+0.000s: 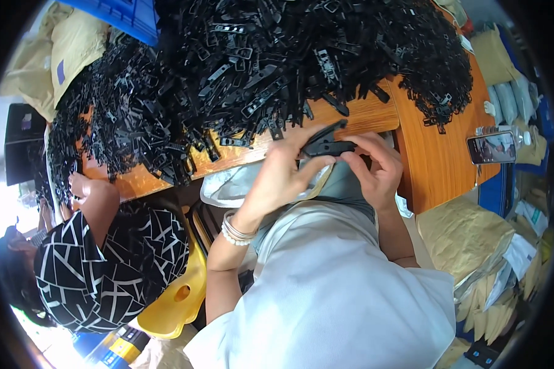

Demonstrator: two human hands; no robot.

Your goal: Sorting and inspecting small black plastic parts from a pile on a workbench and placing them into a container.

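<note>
Over the near edge of the table, my hands are together on a black plastic clip (329,147). Its two arms spread apart in a V toward the right. My left hand (282,171), with a beaded bracelet on the wrist, grips the clip at its left side between thumb and fingers. On the other end, my right hand (378,169) pinches the lower arm with thumb and forefinger. Just beyond lies a large heap of loose black plastic parts (258,74), several of them long and clip-shaped. Part of the clip is hidden behind my left fingers.
The wooden table (440,166) carries another pile of small black parts (434,74) and a propped phone (491,147). A clear plastic bag (224,187) hangs under the edge. A co-worker in a patterned top (114,264) sits left on a yellow chair (175,301). Sacks (465,240) stand right.
</note>
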